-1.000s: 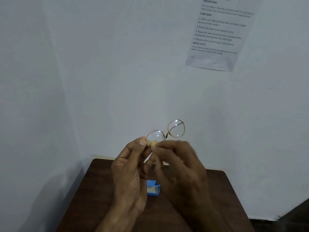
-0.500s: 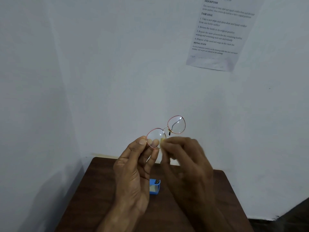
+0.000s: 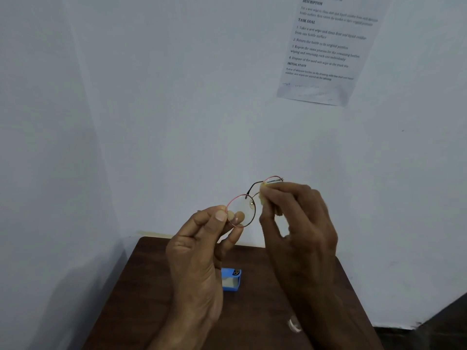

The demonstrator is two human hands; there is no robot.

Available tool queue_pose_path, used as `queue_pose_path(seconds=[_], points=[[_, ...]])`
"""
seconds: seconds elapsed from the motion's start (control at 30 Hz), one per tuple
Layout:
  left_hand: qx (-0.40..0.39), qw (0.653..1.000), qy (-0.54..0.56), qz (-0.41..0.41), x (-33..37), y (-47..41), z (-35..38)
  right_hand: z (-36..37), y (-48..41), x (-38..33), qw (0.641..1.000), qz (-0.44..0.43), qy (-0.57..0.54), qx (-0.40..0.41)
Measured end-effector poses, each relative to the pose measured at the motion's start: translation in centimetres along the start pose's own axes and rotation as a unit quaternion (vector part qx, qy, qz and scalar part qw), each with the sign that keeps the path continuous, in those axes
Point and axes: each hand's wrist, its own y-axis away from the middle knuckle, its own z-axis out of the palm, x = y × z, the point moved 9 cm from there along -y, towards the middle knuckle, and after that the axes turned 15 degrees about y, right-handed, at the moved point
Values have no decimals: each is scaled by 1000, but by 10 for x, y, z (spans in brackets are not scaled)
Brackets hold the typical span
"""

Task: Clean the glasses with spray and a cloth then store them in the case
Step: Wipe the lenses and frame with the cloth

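While left hand (image 3: 199,248) pinches the glasses (image 3: 246,202), right hand (image 3: 300,223) pinches cloth (image 3: 263,197) over their far lens.

You are working with both hands bare. Your left hand (image 3: 199,253) is showing its thumbnail (image 3: 221,215) trimmed short, with the creases of the thumb joint standing out below it. Your right hand (image 3: 300,223) is showing its back, its knuckles and fingers blurring slightly. Your left forearm (image 3: 177,334) and right forearm (image 3: 338,319) are running bare to the near edge of the view.
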Motion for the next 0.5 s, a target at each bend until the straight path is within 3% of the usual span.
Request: queue_pose_path(seconds=[0.1,0.23,0.4,0.5], points=[[-2,1000,1,7,1,2,1,0,3,-6,1000,-19,-3,-12],[-11,1000,0,3,1,3,3,-3,-7,27,999,44,-1,1],[-16,1000,-2,2,1,3,7,-1,-1,19,1000,21,-9,-13],[-16,1000,-3,-4,-3,5,7,-3,-9,42,997,72,-5,3]])
